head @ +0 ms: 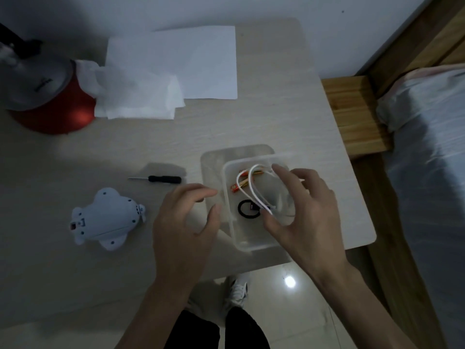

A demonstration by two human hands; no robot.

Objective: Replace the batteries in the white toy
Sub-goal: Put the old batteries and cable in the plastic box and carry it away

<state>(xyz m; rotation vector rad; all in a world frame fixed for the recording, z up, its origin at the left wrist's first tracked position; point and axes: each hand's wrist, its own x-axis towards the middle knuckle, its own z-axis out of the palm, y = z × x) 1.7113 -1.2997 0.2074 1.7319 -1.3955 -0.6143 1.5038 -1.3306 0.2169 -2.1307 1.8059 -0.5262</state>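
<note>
Right hand (pixel 304 212) spread, empty, over clear tub (pixel 247 244) holding batteries (pixel 242 183) and white cable (pixel 254 187) | left hand (pixel 186 220) loose, empty, beside it | white toy (pixel 108 219) belly-up on desk (pixel 151 147), screwdriver (pixel 161 179) near | toy likely light, smooth plastic; grip its body sides.

exposure: dim overall, bluish-grey cast
glare: bright spot reflected on floor tile (pixel 289 282)
shadows: soft, dark patch at bench (pixel 75 285) near-left; corners vignetted
distortion: wide-angle, edges bowed
focus: slightly soft, hands w/ mild blur
</note>
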